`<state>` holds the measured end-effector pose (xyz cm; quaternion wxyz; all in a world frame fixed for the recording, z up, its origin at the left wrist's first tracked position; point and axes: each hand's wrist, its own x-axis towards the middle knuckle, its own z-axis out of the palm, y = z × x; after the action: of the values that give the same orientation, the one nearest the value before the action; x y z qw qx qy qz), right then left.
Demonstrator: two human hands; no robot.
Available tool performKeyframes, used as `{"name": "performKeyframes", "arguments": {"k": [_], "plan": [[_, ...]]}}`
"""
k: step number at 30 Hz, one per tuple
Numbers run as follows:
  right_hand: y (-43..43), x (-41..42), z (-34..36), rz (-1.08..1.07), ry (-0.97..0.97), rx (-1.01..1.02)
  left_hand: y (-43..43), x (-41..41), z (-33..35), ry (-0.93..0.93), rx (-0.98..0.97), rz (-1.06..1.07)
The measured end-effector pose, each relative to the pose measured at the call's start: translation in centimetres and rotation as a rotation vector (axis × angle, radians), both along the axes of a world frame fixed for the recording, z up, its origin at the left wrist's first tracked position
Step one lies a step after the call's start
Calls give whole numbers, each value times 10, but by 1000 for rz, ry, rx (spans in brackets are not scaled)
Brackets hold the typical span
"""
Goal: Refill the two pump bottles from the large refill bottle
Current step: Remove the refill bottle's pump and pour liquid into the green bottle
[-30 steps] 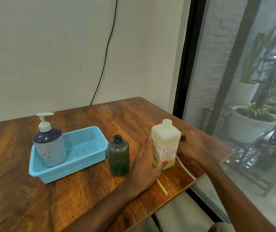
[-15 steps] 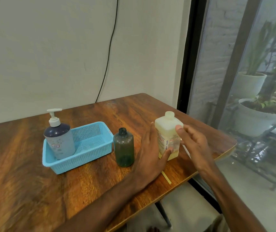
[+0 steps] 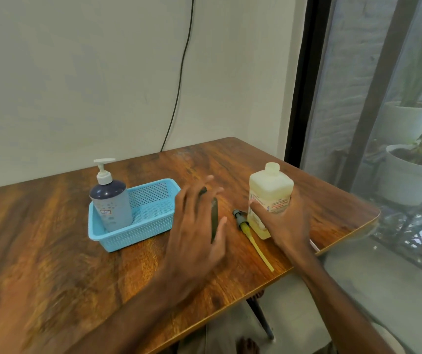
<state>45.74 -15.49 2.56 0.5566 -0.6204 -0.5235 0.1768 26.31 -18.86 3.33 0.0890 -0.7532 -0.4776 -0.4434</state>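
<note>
Fingers of the right hand [image 3: 282, 222] are wrapping round the lower half of the large refill bottle [image 3: 271, 190], with the thumb lying across its labelled front. The square, translucent bottle is standing upright near the right edge of the bench [image 3: 51, 251], and pale yellow liquid is showing through its walls; its level is hard to make out.

The left hand [image 3: 194, 226] is hovering with its fingers spread wide and nearly straight in front of the dark green bottle [image 3: 214, 218]. Only slivers of this bottle are showing between the fingers, so I cannot tell whether they are touching it or what it is holding.

A dark pump head with a yellow dip tube [image 3: 252, 238] is lying flat on the bench, between the two hands and just beside the refill bottle.

Further left, a blue pump bottle [image 3: 111, 208] with its white pump fitted is standing upright in the left end of a light blue mesh basket [image 3: 138, 232]. Its contents are not showing.
</note>
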Motion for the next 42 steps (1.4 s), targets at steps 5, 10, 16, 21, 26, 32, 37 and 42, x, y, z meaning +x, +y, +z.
{"name": "performKeyframes", "arguments": {"k": [5, 10, 16, 21, 26, 32, 37, 42], "plan": [[3, 0, -2, -24, -15, 24, 13, -13, 0, -221, -219, 35], [4, 2, -3, -27, -46, 3, 27, -21, -3, -293, -476, 23], [4, 3, -3, -8, -50, -10, 36, -25, 0, -273, -518, -10], [6, 5, -7, -16, -73, 9, 41, -20, 9, -281, -531, -76], [8, 6, -9, -12, -85, 12, 51, -13, 7, -296, -532, -123], [9, 6, -10, -17, -96, 8, 62, -6, 2, -269, -537, -127], [10, 7, -13, -26, -100, 11, 67, -6, -5, -204, -527, -128], [11, 9, -11, -17, -99, -2, 70, -8, -8, -212, -534, -146]]}}
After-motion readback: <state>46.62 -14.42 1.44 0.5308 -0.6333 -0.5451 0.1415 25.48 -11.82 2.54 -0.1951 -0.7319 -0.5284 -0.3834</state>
